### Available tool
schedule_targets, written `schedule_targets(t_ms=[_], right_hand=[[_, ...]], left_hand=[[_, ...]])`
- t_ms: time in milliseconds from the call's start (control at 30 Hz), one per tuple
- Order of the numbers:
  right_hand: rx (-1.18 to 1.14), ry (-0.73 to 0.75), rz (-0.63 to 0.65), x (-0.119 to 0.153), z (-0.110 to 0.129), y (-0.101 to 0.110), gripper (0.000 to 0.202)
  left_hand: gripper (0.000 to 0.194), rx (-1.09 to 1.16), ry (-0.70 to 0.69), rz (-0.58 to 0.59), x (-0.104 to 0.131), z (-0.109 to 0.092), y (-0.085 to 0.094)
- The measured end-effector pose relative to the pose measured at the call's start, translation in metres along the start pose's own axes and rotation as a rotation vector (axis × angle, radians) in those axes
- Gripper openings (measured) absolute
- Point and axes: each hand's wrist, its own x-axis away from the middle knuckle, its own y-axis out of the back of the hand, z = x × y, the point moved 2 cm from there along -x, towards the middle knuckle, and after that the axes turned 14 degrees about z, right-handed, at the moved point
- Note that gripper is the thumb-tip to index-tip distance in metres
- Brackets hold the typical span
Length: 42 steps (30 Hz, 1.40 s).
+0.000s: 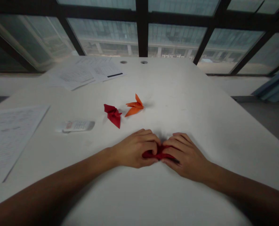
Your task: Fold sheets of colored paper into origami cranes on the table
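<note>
Between my two hands is a piece of folded red paper (161, 153), partly covered by my fingers. My left hand (139, 149) grips its left end, thumb below and fingers curled over the top. On the other side, my right hand (185, 153) pinches the right end in the same way. The fingertips of both hands almost meet at the paper's middle. Beyond my left hand lie a red origami crane (113, 115) and an orange origami crane (135, 106), side by side on the table. How the held paper is folded underneath is hidden.
The white table (172, 84) carries printed sheets (83, 72) at the back left and another sheet (17, 135) at the left edge. A white packet with printing (78, 126) lies left of the cranes. Dark-framed windows stand behind the table.
</note>
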Motion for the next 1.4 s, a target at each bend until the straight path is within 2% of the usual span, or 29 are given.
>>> schedule_targets(t_ms=[367, 833, 1133, 1400], right_hand=[[0.024, 0.039, -0.033, -0.0005, -0.0001, -0.0003, 0.011], [0.125, 0.088, -0.063, 0.0042, 0.0019, 0.0012, 0.018], [0.112, 0.045, -0.097, 0.0005, 0.0007, -0.0004, 0.01], [0.052, 0.013, -0.058, 0.0009, -0.0005, 0.0008, 0.011]], left_hand=[[0.009, -0.057, -0.093, -0.09, 0.0002, -0.0052, -0.0006], [0.032, -0.048, 0.026, -0.1, 0.0044, -0.0025, -0.0047], [0.044, -0.024, 0.09, -0.054, 0.005, -0.0021, -0.0054], [0.056, 0.015, 0.183, -0.035, 0.0051, 0.0004, -0.0057]])
